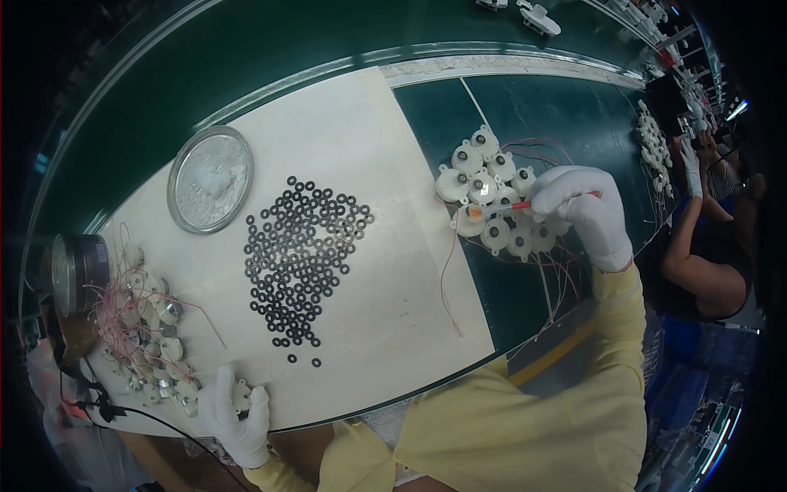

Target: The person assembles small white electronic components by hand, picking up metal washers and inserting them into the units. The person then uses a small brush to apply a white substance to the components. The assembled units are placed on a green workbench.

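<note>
My right hand (584,209), in a white glove, grips a thin red-handled brush (516,206). Its orange bristles meet one of the small round white motors (494,235) clustered on the green surface. Most of these motors show a dark centre, and thin red wires trail from them. At the near left edge of the table, my gloved left hand (236,422) has thumb and fingers around another white motor (241,396). That hand is beside a heap of similar motors (152,303) with tangled pink wires.
Many small black rings (299,258) lie spread over the pale board (393,271). A round metal dish (182,205) with whitish contents stands behind them. A dark round tin (80,275) is at the far left. On the right, another person (697,254) works near more white parts (653,148).
</note>
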A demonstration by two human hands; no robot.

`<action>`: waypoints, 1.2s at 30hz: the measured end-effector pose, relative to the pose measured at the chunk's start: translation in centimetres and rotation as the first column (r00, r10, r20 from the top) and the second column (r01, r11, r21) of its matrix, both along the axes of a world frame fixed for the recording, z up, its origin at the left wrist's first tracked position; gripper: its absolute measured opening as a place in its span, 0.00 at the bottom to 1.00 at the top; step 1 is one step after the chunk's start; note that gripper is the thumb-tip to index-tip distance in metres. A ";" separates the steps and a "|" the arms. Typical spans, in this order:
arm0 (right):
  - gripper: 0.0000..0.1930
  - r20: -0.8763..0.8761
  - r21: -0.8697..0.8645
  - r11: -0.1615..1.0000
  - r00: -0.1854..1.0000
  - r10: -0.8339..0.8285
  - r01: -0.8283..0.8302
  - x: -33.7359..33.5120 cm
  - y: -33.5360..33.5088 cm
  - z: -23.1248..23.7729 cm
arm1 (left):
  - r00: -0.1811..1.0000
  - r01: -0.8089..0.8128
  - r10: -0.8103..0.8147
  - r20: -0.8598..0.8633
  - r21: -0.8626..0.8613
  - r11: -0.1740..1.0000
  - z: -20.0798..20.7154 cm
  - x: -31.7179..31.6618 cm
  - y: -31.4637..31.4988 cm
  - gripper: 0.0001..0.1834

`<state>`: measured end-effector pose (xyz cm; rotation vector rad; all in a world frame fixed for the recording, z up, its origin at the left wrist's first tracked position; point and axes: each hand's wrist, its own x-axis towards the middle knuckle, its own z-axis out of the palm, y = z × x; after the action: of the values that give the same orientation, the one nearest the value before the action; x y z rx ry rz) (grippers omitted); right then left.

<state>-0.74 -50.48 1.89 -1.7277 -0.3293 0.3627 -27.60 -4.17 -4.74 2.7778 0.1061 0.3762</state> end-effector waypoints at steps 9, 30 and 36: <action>0.17 -0.054 -0.033 0.999 0.998 -0.015 0.014 0.3 0.4 -0.5 | 0.994 0.019 -0.025 0.104 0.064 0.998 0.0 1.0 -0.6 0.33; 0.16 0.050 -0.015 0.999 0.998 -0.041 0.041 -2.5 -2.4 -0.1 | 1.000 -0.010 0.010 0.010 -0.008 1.000 -0.5 -0.3 0.3 0.32; 0.16 -0.033 -0.001 0.999 0.999 -0.042 0.042 -2.6 -2.1 -0.6 | 1.000 -0.018 0.018 0.000 -0.014 1.000 -0.5 -0.3 0.2 0.32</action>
<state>-3.38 -52.58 1.26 -1.7249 -0.2687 0.3608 -27.90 -3.97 -5.21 2.7649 0.1334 0.3783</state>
